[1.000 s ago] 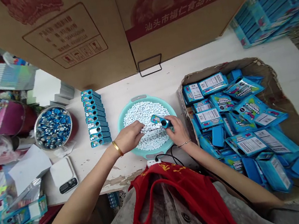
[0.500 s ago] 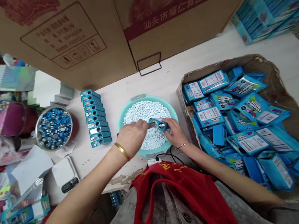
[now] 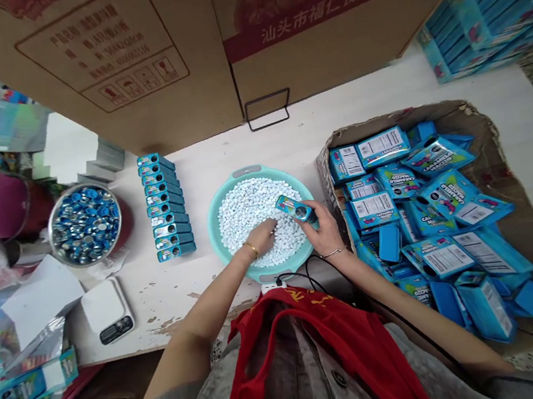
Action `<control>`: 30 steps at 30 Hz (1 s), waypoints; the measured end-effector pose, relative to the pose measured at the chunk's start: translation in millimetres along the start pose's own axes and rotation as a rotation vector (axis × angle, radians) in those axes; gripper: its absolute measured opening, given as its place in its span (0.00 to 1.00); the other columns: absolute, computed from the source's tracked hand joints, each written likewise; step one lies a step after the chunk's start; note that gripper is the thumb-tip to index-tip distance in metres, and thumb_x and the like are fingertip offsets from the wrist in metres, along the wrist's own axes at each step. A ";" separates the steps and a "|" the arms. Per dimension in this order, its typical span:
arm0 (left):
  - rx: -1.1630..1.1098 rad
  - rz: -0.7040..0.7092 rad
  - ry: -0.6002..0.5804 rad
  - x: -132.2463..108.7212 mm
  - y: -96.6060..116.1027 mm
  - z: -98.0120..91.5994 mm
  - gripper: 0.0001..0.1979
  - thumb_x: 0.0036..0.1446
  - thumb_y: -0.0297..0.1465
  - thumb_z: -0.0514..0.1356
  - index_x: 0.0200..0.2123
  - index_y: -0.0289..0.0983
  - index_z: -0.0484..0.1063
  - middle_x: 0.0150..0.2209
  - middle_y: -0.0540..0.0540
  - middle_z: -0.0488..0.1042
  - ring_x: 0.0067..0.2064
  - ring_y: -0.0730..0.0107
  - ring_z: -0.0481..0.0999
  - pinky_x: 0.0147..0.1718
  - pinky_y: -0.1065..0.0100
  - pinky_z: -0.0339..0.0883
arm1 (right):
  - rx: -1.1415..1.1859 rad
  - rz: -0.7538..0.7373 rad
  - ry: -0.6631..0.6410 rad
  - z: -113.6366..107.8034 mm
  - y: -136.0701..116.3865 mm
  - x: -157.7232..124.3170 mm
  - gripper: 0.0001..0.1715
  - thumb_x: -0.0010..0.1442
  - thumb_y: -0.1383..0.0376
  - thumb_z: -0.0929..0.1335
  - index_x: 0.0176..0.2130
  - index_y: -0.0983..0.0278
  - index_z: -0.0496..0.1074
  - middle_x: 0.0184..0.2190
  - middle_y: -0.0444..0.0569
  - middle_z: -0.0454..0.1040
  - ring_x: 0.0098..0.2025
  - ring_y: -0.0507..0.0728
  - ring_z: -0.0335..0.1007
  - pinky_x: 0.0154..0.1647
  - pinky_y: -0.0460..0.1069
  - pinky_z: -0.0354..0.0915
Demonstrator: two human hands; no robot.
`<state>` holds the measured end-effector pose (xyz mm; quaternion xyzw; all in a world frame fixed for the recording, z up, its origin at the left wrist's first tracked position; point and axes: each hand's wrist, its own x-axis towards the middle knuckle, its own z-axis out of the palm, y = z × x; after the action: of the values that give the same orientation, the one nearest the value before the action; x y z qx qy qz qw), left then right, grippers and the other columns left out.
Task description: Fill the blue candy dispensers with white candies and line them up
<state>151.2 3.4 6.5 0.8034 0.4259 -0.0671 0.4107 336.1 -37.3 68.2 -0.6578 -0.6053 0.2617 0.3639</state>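
Observation:
My right hand (image 3: 324, 227) grips a small blue candy box (image 3: 290, 205) by its near right end. A round dark opening shows on the box's upper face, and the box is held tilted above the candies. My left hand (image 3: 261, 236) reaches down into the small pale blue candies (image 3: 243, 213), its fingers closed. A small dark bit shows at its fingertips, but what it holds is mostly hidden. The candies lie in a turquoise basin (image 3: 216, 224) right in front of me.
A row of blue boxes (image 3: 167, 208) stands left of the basin, beside a metal bowl (image 3: 54, 236) of blue and silver pieces and a white scale (image 3: 106, 304). To the right, a cut carton (image 3: 519, 166) holds many blue boxes. A big carton (image 3: 131, 113) stands behind.
My left hand has moved from beside the box's opening down into the candies. My right hand has shifted slightly right with the box, turning its printed face more upward.

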 end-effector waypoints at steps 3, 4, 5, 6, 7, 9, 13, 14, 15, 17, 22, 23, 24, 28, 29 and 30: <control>-0.087 0.035 0.011 -2.4 1.0 -2.0 0.19 0.56 0.22 0.52 0.52 0.34 0.64 0.50 0.40 0.71 0.50 0.63 0.71 0.50 0.64 0.65 | 0.012 0.034 0.029 -2.4 0.3 1.6 0.20 0.58 0.60 0.67 0.50 0.60 0.66 0.45 0.53 0.72 0.48 0.61 0.69 0.50 0.58 0.67; -0.132 0.054 0.020 -7.9 -2.0 -6.8 0.17 0.56 0.24 0.53 0.51 0.34 0.65 0.49 0.40 0.72 0.49 0.63 0.72 0.49 0.64 0.66 | 0.016 0.040 0.039 -3.4 0.8 2.0 0.20 0.58 0.59 0.67 0.50 0.60 0.66 0.45 0.53 0.73 0.48 0.61 0.69 0.50 0.58 0.67; -0.179 0.078 0.031 -15.6 -5.7 -13.5 0.16 0.57 0.25 0.54 0.50 0.34 0.65 0.48 0.41 0.72 0.47 0.63 0.72 0.48 0.63 0.66 | 0.016 0.043 0.048 -4.5 1.4 2.5 0.20 0.58 0.59 0.68 0.50 0.60 0.66 0.45 0.53 0.73 0.47 0.61 0.69 0.49 0.58 0.67; -0.221 0.107 0.046 -25.0 -9.1 -22.1 0.15 0.58 0.27 0.54 0.49 0.34 0.66 0.47 0.41 0.72 0.46 0.63 0.72 0.47 0.63 0.66 | 0.015 0.042 0.050 -5.3 2.1 2.7 0.20 0.58 0.59 0.68 0.50 0.60 0.66 0.45 0.53 0.73 0.47 0.61 0.69 0.49 0.58 0.67; -0.248 0.139 0.063 -35.5 -11.7 -32.3 0.13 0.59 0.29 0.54 0.48 0.35 0.66 0.46 0.41 0.72 0.45 0.64 0.72 0.46 0.63 0.66 | 0.011 0.035 0.046 -5.7 2.8 2.8 0.20 0.58 0.60 0.67 0.50 0.60 0.66 0.45 0.53 0.72 0.47 0.62 0.69 0.49 0.58 0.67; -0.248 0.194 0.097 -56.7 -12.2 -56.5 0.13 0.61 0.32 0.54 0.47 0.35 0.66 0.45 0.41 0.72 0.43 0.65 0.72 0.45 0.64 0.66 | -0.002 0.005 0.019 -5.0 3.9 2.1 0.20 0.58 0.62 0.67 0.50 0.61 0.66 0.45 0.53 0.72 0.48 0.62 0.69 0.50 0.59 0.67; -0.093 0.232 0.107 -84.4 8.3 -108.1 0.12 0.63 0.32 0.52 0.48 0.35 0.65 0.45 0.41 0.72 0.45 0.64 0.72 0.45 0.64 0.66 | -0.040 -0.091 -0.063 3.4 3.0 -2.7 0.21 0.56 0.68 0.64 0.51 0.62 0.66 0.48 0.55 0.71 0.51 0.63 0.67 0.53 0.61 0.66; -0.024 0.220 0.085 -86.9 16.8 -119.0 0.11 0.63 0.32 0.52 0.48 0.35 0.65 0.45 0.41 0.72 0.45 0.64 0.72 0.45 0.64 0.66 | -0.048 -0.115 -0.079 6.2 1.8 -4.4 0.22 0.55 0.70 0.63 0.51 0.62 0.65 0.48 0.55 0.71 0.52 0.64 0.66 0.53 0.61 0.66; 0.056 0.200 0.054 -88.0 26.2 -128.4 0.11 0.63 0.31 0.52 0.47 0.35 0.65 0.45 0.41 0.72 0.46 0.63 0.72 0.45 0.63 0.67 | -0.052 -0.137 -0.092 9.0 0.3 -6.1 0.23 0.55 0.71 0.62 0.51 0.62 0.65 0.48 0.55 0.71 0.52 0.64 0.66 0.54 0.61 0.65; 0.231 0.132 -0.019 -87.5 47.1 -142.6 0.11 0.63 0.29 0.51 0.47 0.34 0.66 0.45 0.40 0.72 0.46 0.62 0.73 0.43 0.63 0.68 | -0.056 -0.179 -0.113 13.8 -3.1 -9.3 0.24 0.54 0.72 0.62 0.52 0.63 0.65 0.49 0.56 0.70 0.53 0.64 0.65 0.55 0.62 0.65; 0.557 -0.022 -0.106 -88.2 105.7 -159.1 0.13 0.63 0.22 0.47 0.48 0.31 0.66 0.41 0.38 0.72 0.43 0.58 0.75 0.35 0.63 0.69 | -0.044 -0.230 -0.147 19.7 -8.6 -14.3 0.25 0.56 0.73 0.61 0.53 0.61 0.64 0.49 0.55 0.70 0.54 0.64 0.65 0.57 0.64 0.63; 0.588 -0.029 -0.111 -90.0 115.4 -161.2 0.14 0.63 0.21 0.46 0.48 0.31 0.66 0.41 0.38 0.72 0.43 0.57 0.75 0.35 0.62 0.69 | -0.036 -0.232 -0.148 20.1 -8.5 -14.8 0.25 0.56 0.73 0.61 0.53 0.61 0.64 0.49 0.55 0.70 0.54 0.64 0.65 0.57 0.64 0.63; 0.609 -0.028 -0.116 -91.9 122.7 -163.3 0.14 0.64 0.21 0.45 0.47 0.30 0.67 0.41 0.37 0.72 0.44 0.56 0.75 0.35 0.62 0.69 | -0.027 -0.232 -0.146 20.4 -7.9 -15.1 0.25 0.56 0.73 0.61 0.53 0.61 0.64 0.49 0.55 0.70 0.54 0.64 0.65 0.57 0.64 0.64; 0.603 -0.025 -0.057 -94.3 111.5 -167.8 0.13 0.64 0.23 0.46 0.44 0.32 0.69 0.40 0.39 0.71 0.44 0.57 0.74 0.36 0.62 0.69 | -0.007 -0.206 -0.121 19.1 -2.2 -14.7 0.25 0.55 0.73 0.61 0.53 0.62 0.64 0.50 0.56 0.70 0.54 0.64 0.65 0.57 0.63 0.64; 0.591 -0.043 -0.016 -91.7 97.0 -166.0 0.13 0.64 0.23 0.47 0.45 0.33 0.68 0.41 0.39 0.71 0.44 0.58 0.74 0.36 0.63 0.68 | -0.006 -0.197 -0.111 18.0 -0.3 -14.1 0.25 0.55 0.72 0.61 0.53 0.62 0.64 0.49 0.56 0.70 0.54 0.64 0.65 0.56 0.63 0.64; 0.575 -0.069 0.024 -87.2 78.9 -162.0 0.13 0.63 0.23 0.48 0.46 0.34 0.68 0.42 0.40 0.71 0.44 0.59 0.73 0.36 0.63 0.68 | -0.006 -0.187 -0.099 16.6 1.7 -13.3 0.25 0.56 0.72 0.62 0.53 0.62 0.64 0.49 0.56 0.71 0.54 0.64 0.65 0.56 0.63 0.64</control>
<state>115.5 41.0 199.9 0.8727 0.4212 -0.1896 0.1584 322.4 -47.7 55.7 -0.5856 -0.6822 0.2571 0.3545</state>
